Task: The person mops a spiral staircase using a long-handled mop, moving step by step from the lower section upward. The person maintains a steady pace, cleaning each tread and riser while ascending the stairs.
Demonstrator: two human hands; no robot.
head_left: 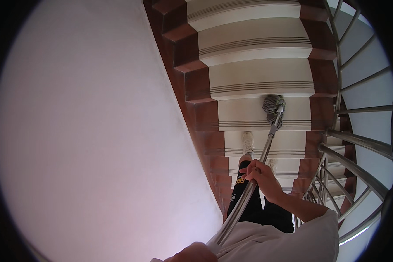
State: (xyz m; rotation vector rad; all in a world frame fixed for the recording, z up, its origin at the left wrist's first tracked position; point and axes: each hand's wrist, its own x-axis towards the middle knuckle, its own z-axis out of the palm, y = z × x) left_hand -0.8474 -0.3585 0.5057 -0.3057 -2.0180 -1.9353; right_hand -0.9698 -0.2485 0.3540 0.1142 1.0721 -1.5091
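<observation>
A string mop with a grey head (pixel 273 108) and a metal handle (pixel 237 209) slants from the lower left up to the stairs. Its damp-looking strands lie on a pale stair tread (pixel 239 109), against the riser above and over the dark grooves at the tread's edge. Midway along the handle, my right hand (pixel 260 177) grips the pole, some fingers loosely spread. My left hand (pixel 196 252) closes around the handle's top end at the bottom of the picture, partly cut off by the rim.
A white wall (pixel 95 131) rises on the left, edged by a stepped brown skirting (pixel 180 98). Metal railings (pixel 357 163) run along the right, with a lower flight visible behind them. My shoe (pixel 248 142) stands on the step below the mop.
</observation>
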